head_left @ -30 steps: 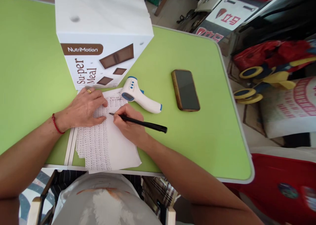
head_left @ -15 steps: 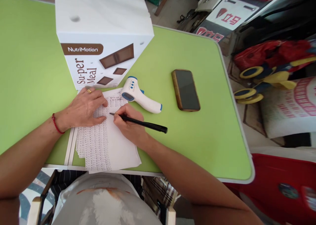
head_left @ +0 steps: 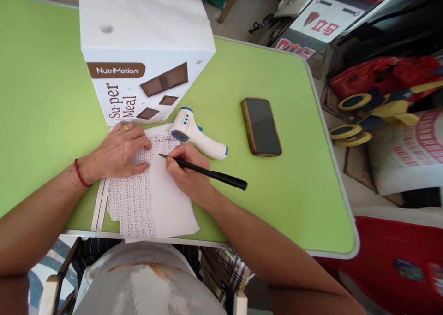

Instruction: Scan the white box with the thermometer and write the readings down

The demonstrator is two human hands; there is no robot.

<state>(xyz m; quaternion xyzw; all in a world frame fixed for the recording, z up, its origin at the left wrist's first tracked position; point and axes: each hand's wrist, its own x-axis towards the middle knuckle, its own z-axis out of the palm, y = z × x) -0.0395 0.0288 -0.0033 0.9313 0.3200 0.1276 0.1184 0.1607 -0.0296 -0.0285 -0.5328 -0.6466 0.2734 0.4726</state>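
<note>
Sheets of white paper (head_left: 173,204) lie stacked at the table's near edge, their left part covered in dense rows of handwriting. My left hand (head_left: 122,151) rests on the upper left of the sheets, fingers spread and holding nothing. In my right hand (head_left: 188,169) is a black pen (head_left: 218,175), pinched near its tip, which points at the blank side just right of the writing. Whether the tip touches the paper I cannot tell. A white and blue infrared thermometer (head_left: 204,143) lies just beyond my right hand, its head over the paper's top edge.
A tall white NutriMotion box (head_left: 148,33) stands on the green table (head_left: 294,190) behind the papers. A smartphone (head_left: 263,126) in a brown case lies to the right. Beyond the table's right edge are a printed sack (head_left: 408,153) and a red seat-like object (head_left: 398,241).
My right hand has shifted slightly right and up with the pen, so the tip has moved away from the written rows. My left hand stays in place.
</note>
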